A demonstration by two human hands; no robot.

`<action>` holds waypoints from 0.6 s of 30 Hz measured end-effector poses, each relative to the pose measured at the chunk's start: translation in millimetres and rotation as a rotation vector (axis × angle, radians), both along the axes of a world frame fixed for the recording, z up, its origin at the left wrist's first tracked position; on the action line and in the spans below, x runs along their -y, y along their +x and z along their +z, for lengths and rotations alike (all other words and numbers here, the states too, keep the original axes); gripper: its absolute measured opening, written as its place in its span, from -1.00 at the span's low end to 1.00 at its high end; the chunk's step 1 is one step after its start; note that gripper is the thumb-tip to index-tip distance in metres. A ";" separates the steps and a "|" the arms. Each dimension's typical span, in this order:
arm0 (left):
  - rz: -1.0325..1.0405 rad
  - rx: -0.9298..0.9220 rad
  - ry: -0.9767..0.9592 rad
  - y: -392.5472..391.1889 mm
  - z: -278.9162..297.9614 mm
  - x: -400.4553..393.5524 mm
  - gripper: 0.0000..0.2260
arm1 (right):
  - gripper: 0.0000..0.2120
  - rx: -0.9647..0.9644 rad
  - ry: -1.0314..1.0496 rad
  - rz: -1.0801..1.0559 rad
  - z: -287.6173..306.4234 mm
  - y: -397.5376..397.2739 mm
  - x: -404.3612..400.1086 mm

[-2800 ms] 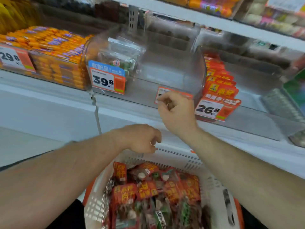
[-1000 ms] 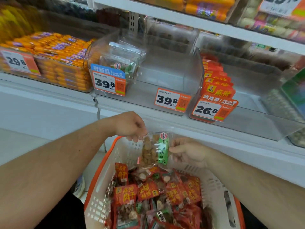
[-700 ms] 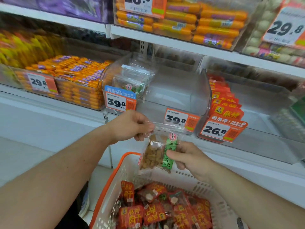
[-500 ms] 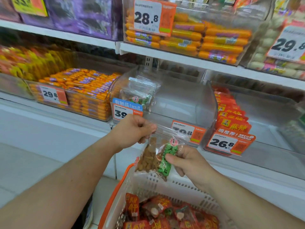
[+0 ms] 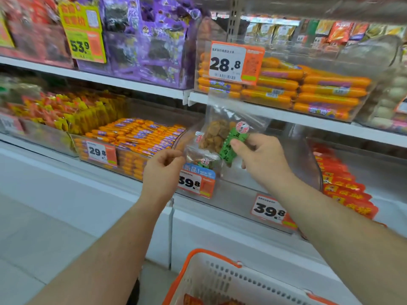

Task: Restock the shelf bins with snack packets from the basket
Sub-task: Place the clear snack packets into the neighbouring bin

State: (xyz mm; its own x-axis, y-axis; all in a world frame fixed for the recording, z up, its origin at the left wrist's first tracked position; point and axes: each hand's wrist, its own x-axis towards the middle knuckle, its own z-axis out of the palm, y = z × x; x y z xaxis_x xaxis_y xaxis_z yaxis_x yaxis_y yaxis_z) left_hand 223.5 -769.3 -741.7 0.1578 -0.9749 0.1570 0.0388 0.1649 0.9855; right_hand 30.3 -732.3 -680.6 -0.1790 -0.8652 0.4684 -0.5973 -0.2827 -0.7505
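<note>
A clear snack packet with a green label has been lifted from the white basket to the clear shelf bin, pinched by the right hand. The left hand, fingers curled, has let go; placement seems next.

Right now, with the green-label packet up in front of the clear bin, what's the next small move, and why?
Probably ease the green-label packet forward and down into the clear bin. The right hand pinches its label, the left hand holds nothing I can make out, and a matching packet already lies in that bin behind the 39.8 tag.
</note>
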 end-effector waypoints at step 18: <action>0.141 0.630 -0.179 1.4 -10.1 17.3 -0.28 | -0.79 -0.152 0.722 0.068 -21.0 24.9 72.2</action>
State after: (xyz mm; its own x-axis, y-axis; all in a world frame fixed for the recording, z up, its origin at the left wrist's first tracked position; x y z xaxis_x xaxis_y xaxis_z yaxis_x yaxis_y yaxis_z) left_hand 224.9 -786.6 -751.8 0.1070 -0.9019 0.4184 -0.5690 0.2896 0.7696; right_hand 55.2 -804.4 -701.7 -0.0923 -0.9741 -0.2063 -0.7080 0.2099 -0.6743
